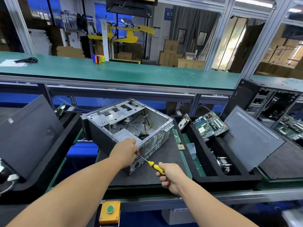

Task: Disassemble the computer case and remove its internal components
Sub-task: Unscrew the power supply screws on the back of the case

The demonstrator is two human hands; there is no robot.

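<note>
Unscrewing the grey metal power box (126,136) from the open grey metal computer case (131,122). Right hand (170,176) wrapped tight round the yellow-handled screwdriver (155,167); left hand (126,151) curled on the case's top back corner. Next, probably: keep the tip straight in the screw.

Screwdriver (155,167), seemingly against case (127,126)

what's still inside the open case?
Inside the computer case: the power supply at the near corner, loose cables across the floor, an empty metal drive cage. The left hand covers part of the supply, so its mounting there cannot be seen.
</note>
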